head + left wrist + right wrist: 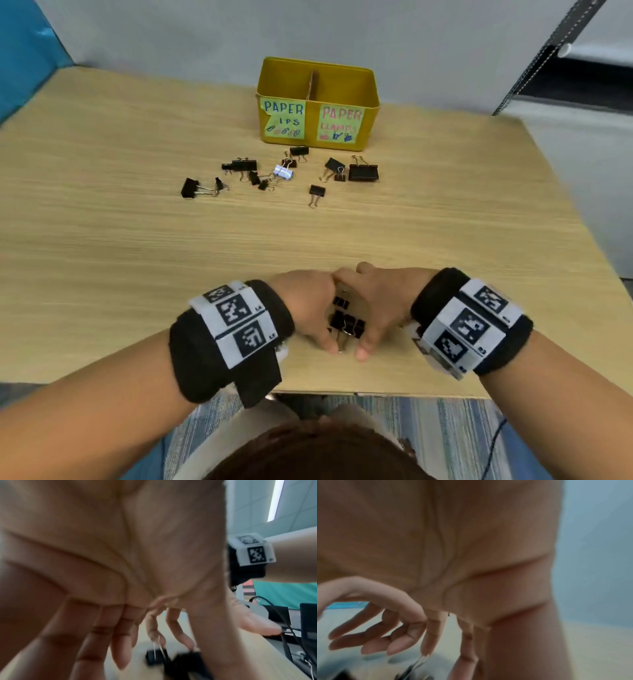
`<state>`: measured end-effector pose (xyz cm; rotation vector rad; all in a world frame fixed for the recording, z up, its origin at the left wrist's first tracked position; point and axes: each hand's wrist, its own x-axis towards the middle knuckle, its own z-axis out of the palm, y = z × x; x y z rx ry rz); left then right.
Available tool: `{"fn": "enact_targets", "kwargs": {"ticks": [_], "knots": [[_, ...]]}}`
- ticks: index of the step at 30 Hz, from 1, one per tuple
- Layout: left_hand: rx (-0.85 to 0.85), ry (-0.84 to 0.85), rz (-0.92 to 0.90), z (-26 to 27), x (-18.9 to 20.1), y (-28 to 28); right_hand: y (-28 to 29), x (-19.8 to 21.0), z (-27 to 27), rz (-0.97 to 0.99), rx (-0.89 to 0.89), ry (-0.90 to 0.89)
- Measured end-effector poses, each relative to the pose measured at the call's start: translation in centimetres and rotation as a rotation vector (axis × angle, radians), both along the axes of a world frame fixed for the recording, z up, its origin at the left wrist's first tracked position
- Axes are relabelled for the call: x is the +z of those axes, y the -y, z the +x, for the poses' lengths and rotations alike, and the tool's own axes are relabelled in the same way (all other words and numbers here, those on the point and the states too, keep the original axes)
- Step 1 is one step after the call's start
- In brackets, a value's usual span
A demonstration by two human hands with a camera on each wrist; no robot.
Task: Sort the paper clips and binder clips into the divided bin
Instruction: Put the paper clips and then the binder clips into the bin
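I'm cupping both hands around a small pile (346, 320) of black binder clips near the table's (137, 240) front edge, left hand (310, 308) and right hand (378, 305) meeting fingertip to fingertip. Fingers look loosely curved, corralling rather than pinching (I can't tell if any clip is actually gripped). Next I'm needing a proper scoop, then a carry to the bin's (317, 73) right compartment. More clips (284, 172) are lying scattered along that path.

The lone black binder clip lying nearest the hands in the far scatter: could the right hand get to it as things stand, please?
Probably yes: bare table lies between the right hand and that binder clip, with nothing in the way, though the hand is busy cupping the near pile of clips.
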<state>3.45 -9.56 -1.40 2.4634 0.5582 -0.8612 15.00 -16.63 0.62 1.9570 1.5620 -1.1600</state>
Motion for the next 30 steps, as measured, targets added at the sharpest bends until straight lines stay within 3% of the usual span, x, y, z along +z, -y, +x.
{"fn": "enact_targets", "kwargs": {"ticks": [5, 9, 12, 15, 18, 20, 26, 30], "knots": [[0.045, 0.119, 0.086, -0.1, -0.8, 0.2, -0.1, -2.8, -1.0, 0.299, -0.057, 0.024], [0.048, 0.134, 0.13, 0.3, -0.5, -1.4, -1.3, -3.1, -0.4, 0.345, 0.008, 0.06], [0.155, 0.156, 0.161, 1.0, 0.0, -3.7, -2.9, -3.0, 0.5, 0.383, -0.001, 0.078], [0.303, 0.257, 0.202, 2.5, 0.2, -6.9, -4.9, -3.0, 2.3, 0.46, -0.136, 0.058], [0.34, 0.407, 0.295, 4.8, 0.2, -10.8, -6.8, -3.0, 4.3, 0.51, -0.258, 0.057], [0.289, 0.466, 0.288, 6.4, 0.2, -12.5, -8.0, -3.1, 5.6, 0.551, -0.314, 0.057], [0.096, 0.42, 0.238, 8.9, -1.2, -14.0, -10.1, -3.7, 9.3, 0.631, -0.534, -0.027], [0.109, 0.481, 0.163, 8.9, -1.6, -15.1, -12.2, -1.7, 11.8, 0.912, -0.796, -0.16]]}}
